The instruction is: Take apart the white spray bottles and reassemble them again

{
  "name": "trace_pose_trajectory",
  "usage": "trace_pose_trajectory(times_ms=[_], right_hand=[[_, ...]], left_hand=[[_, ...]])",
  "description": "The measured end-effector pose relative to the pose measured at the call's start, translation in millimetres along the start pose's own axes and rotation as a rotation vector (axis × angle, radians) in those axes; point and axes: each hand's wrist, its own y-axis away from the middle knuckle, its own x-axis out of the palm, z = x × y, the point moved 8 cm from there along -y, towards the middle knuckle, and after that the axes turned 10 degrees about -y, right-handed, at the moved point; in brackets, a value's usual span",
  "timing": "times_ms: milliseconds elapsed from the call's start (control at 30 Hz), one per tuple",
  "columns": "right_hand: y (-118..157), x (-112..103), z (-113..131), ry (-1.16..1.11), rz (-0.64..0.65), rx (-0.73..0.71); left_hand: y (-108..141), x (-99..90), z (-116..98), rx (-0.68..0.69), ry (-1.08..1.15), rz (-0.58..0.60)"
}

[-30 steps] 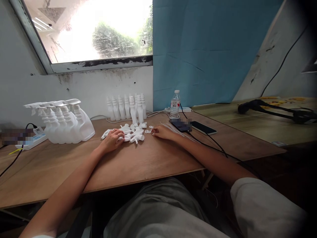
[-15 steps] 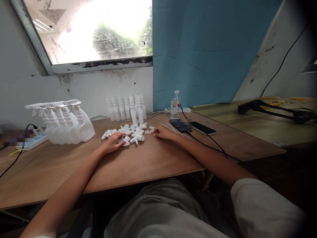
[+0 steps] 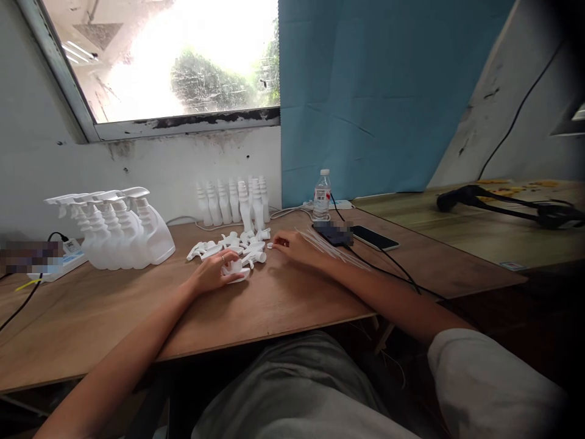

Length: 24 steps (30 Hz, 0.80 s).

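Note:
My left hand (image 3: 214, 271) is closed around a white spray trigger head (image 3: 238, 271), with the thumb along its near side. It sits at the near edge of a pile of white trigger heads (image 3: 253, 247) on the table. My right hand (image 3: 290, 245) is just right of the pile, fingers curled with the tips together. At those fingertips lies a small white ring washer (image 3: 269, 246). Whatever is pinched there, if anything, is too small to make out, and the hand covers the spot around it.
White spray bottles (image 3: 132, 238) with trigger heads stand in a row at left. Several slim white bottles (image 3: 232, 201) line the wall. Thin white tubes (image 3: 326, 244) lie beside my right forearm. A water bottle (image 3: 322, 198), phone (image 3: 375, 238) and black cables (image 3: 388, 262) are at right.
My left hand has closed on a trigger head and drawn it slightly toward me and to the right. My right hand has shifted a little left, over the washers, which are now mostly hidden.

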Motion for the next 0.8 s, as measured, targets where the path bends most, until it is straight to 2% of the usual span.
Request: trace_pose_trajectory(times_ms=[100, 167, 300, 433, 600, 800], right_hand=[[9.0, 5.4, 41.8, -0.009, -0.020, -0.307], [18.4, 13.0, 66.4, 0.014, 0.014, -0.500], [33.5, 29.2, 92.7, 0.125, 0.098, -0.719], [37.3, 36.6, 95.4, 0.188, 0.140, -0.747], [39.2, 33.1, 100.3, 0.171, 0.130, -0.759], [38.2, 22.8, 103.7, 0.140, 0.040, -0.771]], left_hand=[[-4.7, 15.1, -13.7, -0.017, 0.054, 0.000], [-7.3, 23.5, -16.3, -0.066, 0.081, 0.001], [-6.8, 28.1, -14.0, -0.174, 0.156, -0.013], [-4.9, 25.3, -17.7, -0.161, 0.158, -0.006], [-5.8, 24.2, -26.0, -0.107, 0.169, 0.024], [-4.8, 24.0, -33.0, -0.118, 0.225, 0.018]])
